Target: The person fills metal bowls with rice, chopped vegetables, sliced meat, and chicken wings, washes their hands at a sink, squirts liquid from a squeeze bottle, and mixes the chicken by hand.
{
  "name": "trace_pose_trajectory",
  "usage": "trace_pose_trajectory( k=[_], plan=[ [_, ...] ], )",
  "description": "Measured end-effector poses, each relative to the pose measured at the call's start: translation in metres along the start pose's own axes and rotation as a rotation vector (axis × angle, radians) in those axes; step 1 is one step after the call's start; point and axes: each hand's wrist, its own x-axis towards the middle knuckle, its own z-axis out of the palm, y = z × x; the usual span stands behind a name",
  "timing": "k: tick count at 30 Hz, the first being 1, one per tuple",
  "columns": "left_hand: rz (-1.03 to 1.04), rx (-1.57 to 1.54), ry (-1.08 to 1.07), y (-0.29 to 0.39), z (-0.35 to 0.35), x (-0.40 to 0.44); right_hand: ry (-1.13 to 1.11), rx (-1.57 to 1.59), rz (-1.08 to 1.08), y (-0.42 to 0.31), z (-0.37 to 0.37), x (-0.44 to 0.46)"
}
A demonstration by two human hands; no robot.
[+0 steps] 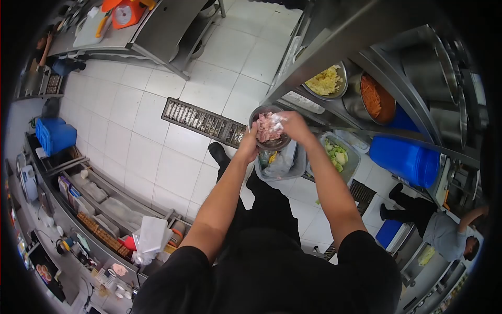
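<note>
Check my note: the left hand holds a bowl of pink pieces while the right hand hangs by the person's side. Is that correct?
Not quite: the head view shows the right hand at the bowl, over the pink pieces, not hanging by the person's side. The left hand does hold the bowl.

The floor (pixel 180 157) is being covered by large white tiles, and is being crossed by a metal drain grate (pixel 201 121). The upper left is being occupied by a steel table (pixel 159 29), the upper right by steel shelving (pixel 345 44). Pale light is being reflected from the tiles; the dark margins are being rendered too poorly for certainty.
</note>
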Motion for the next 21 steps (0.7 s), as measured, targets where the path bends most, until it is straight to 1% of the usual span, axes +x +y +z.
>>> trace_pose_trajectory(
  k=[2, 5, 6, 8, 9, 11, 13, 15, 17, 18, 20, 21],
  plan=[
    [0.009, -0.004, -0.011, 0.006, 0.009, -0.013, -0.015, -0.264, -0.148, -0.033, 0.014, -0.018],
    [0.023, -0.010, -0.002, 0.017, 0.011, -0.030, 0.051, -0.398, -0.024, -0.076, 0.021, -0.030],
    [0.027, -0.003, 0.001, 0.022, 0.008, -0.038, 0.112, -0.421, -0.083, -0.072, 0.025, -0.028],
    [0.087, -0.013, 0.020, 0.040, 0.011, -0.062, 0.099, -0.522, -0.260, -0.041, 0.040, -0.020],
    [0.096, 0.047, 0.019, 0.046, 0.004, -0.070, 0.098, -0.572, -0.358, -0.043, 0.051, -0.018],
    [0.194, 0.186, 0.063, 0.065, -0.006, -0.086, 0.106, -0.678, -0.408, -0.090, 0.080, -0.033],
    [0.297, 0.296, 0.138, 0.086, -0.025, -0.103, -0.077, -0.592, -0.298, -0.105, 0.105, -0.020],
    [0.302, 0.332, 0.150, 0.100, -0.056, -0.108, -0.127, -0.599, -0.333, -0.110, 0.137, -0.007],
    [0.303, 0.280, 0.117, 0.121, -0.085, -0.126, -0.185, -0.687, -0.240, -0.145, 0.165, -0.001],
    [0.245, 0.221, 0.081, 0.136, -0.099, -0.139, -0.194, -0.708, -0.237, -0.169, 0.180, 0.005],
    [0.216, 0.147, 0.054, 0.157, -0.138, -0.149, -0.205, -0.751, -0.209, -0.216, 0.213, 0.014],
    [0.204, 0.107, 0.034, 0.174, -0.157, -0.147, -0.138, -0.749, -0.293, -0.235, 0.234, 0.026]
  ],
)
